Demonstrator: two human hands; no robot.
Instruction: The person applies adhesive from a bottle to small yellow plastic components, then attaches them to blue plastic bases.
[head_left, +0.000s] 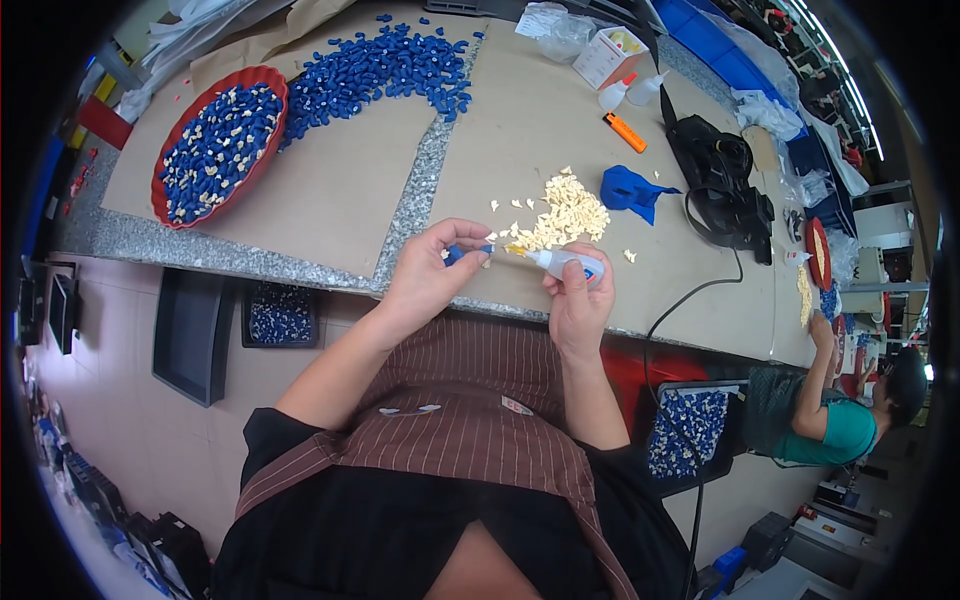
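Your left hand (428, 268) is closed in a pinch around a small blue piece (484, 250) just above the near edge of the counter (416, 190); your fingers cover part of it, so whether you have one or more there cannot be told. Your right hand (578, 305) grips a white squeeze bottle (566, 264), tilted so that its yellow tip points left toward the blue piece; the tip is close to it, but you cannot tell from here whether they touch. Right behind your hands lies a heap of small cream pieces (568, 212), with a few strays scattered to its left and right. Just right of the heap is a crumpled blue cloth (630, 193), and beyond that an orange cutter (625, 132), a red-capped bottle (616, 95) and a white box (608, 58). A black strapped device (710, 150) lies farther right, its cable running down over the counter edge. To your far left stands a tilted red basket (264, 160), filled with blue pieces that have cream bits among them, and next to it spreads a big pile of blue pieces (375, 78) on the brown sheet. Below the counter, a dark tray (247, 333) of blue and pale pieces sits on your left. At right, a co-worker (835, 428) in a green top reaches an arm toward the counter.
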